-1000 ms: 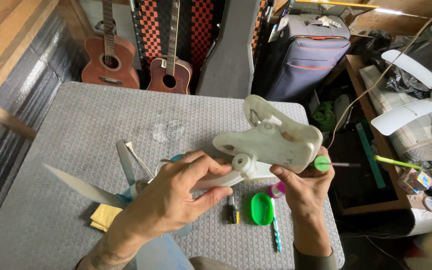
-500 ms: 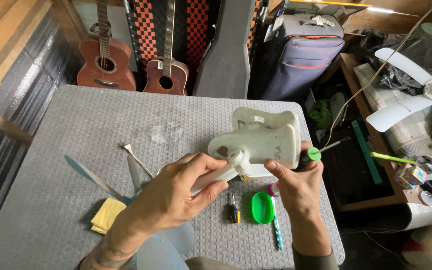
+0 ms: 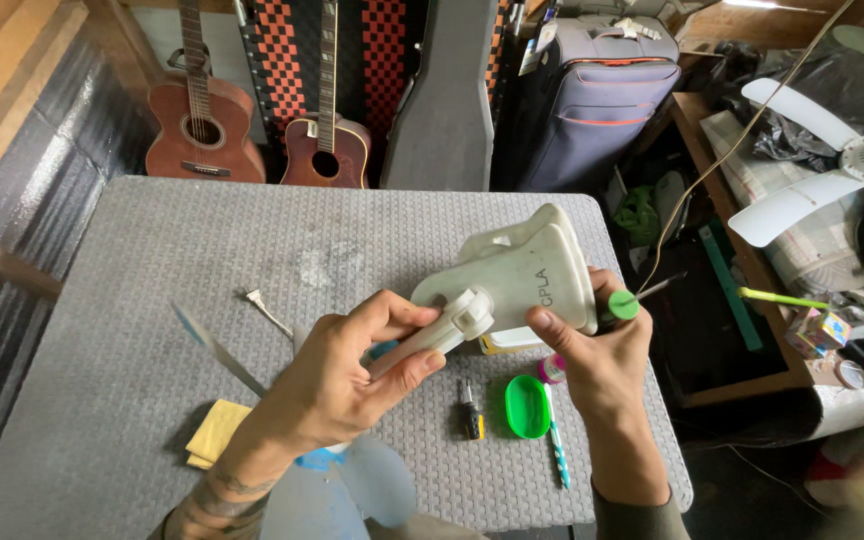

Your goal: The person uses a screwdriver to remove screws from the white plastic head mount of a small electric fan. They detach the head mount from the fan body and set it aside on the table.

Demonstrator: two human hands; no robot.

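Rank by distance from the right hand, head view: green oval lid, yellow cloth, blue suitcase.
From the right hand:
1. Green oval lid, on the table just below-left of the hand.
2. Yellow cloth, near the table's left front.
3. Blue suitcase, standing beyond the table's far edge.

Soft, even daylight falls on my worktop (image 3: pixel 152 330) — bright enough, with only faint shadows under my hands. The translucent fan blades (image 3: pixel 214 350) near me smear with motion blur. The wide lens bends the edges — the bottom right corner is blurred.
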